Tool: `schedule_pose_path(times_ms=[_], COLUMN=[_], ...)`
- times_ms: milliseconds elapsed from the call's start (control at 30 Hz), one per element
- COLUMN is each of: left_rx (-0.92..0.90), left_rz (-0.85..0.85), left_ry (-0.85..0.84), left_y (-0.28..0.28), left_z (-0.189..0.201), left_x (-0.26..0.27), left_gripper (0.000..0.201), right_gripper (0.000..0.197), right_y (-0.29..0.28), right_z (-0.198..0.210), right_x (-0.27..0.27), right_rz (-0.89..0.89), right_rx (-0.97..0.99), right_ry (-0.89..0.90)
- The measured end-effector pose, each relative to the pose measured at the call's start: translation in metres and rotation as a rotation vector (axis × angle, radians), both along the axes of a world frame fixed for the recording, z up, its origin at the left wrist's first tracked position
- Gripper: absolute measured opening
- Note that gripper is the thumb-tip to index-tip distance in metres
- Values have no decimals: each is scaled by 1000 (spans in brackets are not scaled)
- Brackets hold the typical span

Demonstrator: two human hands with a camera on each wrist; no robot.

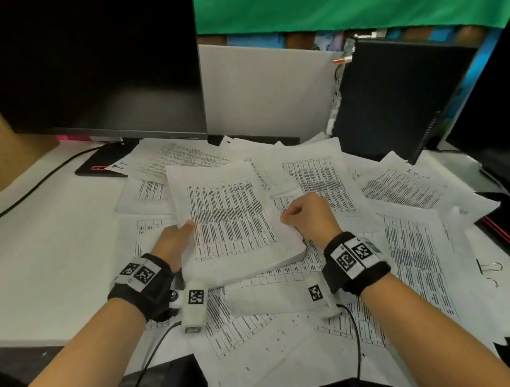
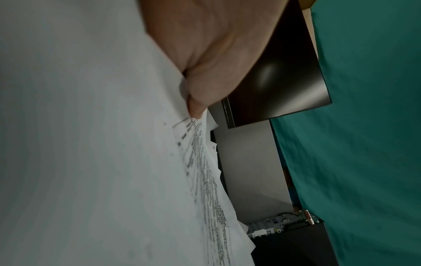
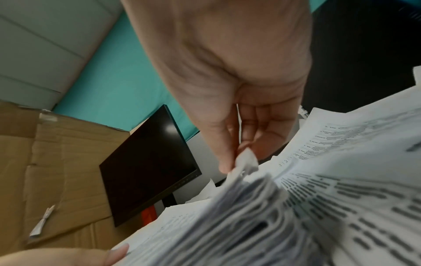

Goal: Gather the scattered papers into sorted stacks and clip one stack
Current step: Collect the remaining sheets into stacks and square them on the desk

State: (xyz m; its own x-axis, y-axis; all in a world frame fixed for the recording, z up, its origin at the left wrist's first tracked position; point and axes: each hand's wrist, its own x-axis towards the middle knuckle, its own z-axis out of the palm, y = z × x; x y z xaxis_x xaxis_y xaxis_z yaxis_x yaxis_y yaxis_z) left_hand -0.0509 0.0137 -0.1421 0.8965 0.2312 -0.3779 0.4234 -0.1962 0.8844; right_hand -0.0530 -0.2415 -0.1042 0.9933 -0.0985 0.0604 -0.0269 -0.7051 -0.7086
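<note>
Stack, mid-frame, is held only at its side edges, your left hand & right hand pinching thin, so sheets could fan out w/ any tilt.

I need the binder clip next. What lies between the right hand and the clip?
In the head view, loose printed sheets cover the desk between the right hand and the binder clip; nothing else lies there.
</note>
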Motion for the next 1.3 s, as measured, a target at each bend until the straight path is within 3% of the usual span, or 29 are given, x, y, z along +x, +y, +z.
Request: schedule_pose_path(times_ms=[67, 167, 233, 467, 600, 767, 933, 1067, 1133, 1200, 1300], left_rx=[67, 123, 148, 161, 74, 61, 103, 111, 123, 134, 83], left_rz=[-4, 2, 10, -11, 2, 36, 9, 2, -5, -9, 11], left_ry=[20, 66, 79, 127, 138, 144, 81, 70, 63, 58, 56], left_y=[-1, 0, -1, 2, 8, 5, 3, 2, 1, 1, 2], left_z=[3, 4, 5, 1, -2, -1, -5, -5, -5, -4, -3], left_x=[-1, 2, 3, 8, 10, 11, 12, 11, 11, 10, 8], left_gripper=[55, 60, 59, 58, 60, 61, 54, 55, 53, 54, 56], right_gripper=[8, 16, 21, 22, 26, 24, 38, 22, 23, 34, 37], right_y=[-3, -9, -14, -21, -14, 10, 23, -3, -21, -35, -35], right_z=[2, 7, 7, 5, 13, 15, 31, 75, 100, 111, 98], right_x=[0, 0, 2, 13, 12, 19, 19, 25, 26, 31, 39], right_rz=[1, -34, -62, 21, 138, 174, 44, -262, -393, -450, -355], right_rx=[54, 402, 512, 525, 323, -122, -139, -217, -140, 67, 340], right_ry=[25, 212, 333, 420, 416, 276, 72, -349, -544, -606, -398])
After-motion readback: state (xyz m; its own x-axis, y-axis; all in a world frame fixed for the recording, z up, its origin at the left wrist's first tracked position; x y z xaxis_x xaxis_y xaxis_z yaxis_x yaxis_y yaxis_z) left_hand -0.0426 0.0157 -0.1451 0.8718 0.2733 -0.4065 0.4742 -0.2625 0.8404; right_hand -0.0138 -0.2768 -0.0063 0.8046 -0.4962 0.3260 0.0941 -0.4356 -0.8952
